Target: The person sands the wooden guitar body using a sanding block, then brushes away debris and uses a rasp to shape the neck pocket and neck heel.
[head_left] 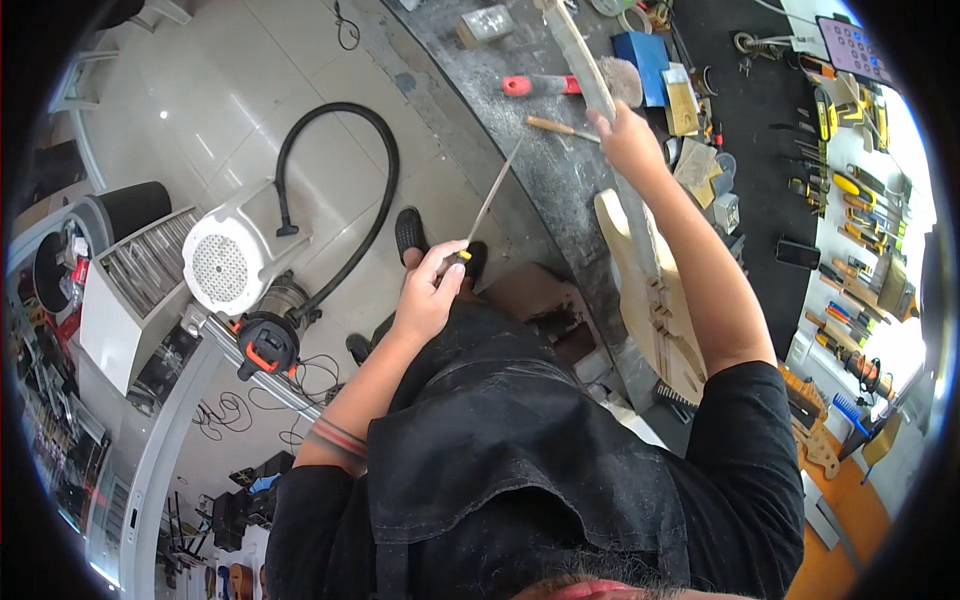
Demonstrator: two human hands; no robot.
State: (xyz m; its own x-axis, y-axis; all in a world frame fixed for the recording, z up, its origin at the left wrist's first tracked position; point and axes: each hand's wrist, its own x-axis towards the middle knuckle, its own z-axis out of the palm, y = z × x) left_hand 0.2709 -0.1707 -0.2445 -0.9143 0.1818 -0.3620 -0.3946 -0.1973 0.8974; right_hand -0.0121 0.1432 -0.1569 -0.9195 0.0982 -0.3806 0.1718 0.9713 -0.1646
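Note:
My left hand [430,292] is closed round the black and yellow handle of a long, thin file [495,188], whose narrow grey blade points up and away toward the bench edge. My right hand [632,148] grips the neck of an unfinished electric guitar [640,300] lying along the workbench [490,95]. Its pale wooden body rests nearer to me, partly behind my right forearm, and the neck runs to the far edge of view. Just left of my right hand lies a wooden-handled tool [550,125]. A red-handled brush [535,86] lies beyond, crossing behind the neck.
A small block [485,25] and a blue box [640,62] sit on the bench. Hand tools hang on the right wall [865,200]. A white stool [225,260] and a vacuum cleaner [268,340] with a black hose [385,150] stand on the tiled floor at left.

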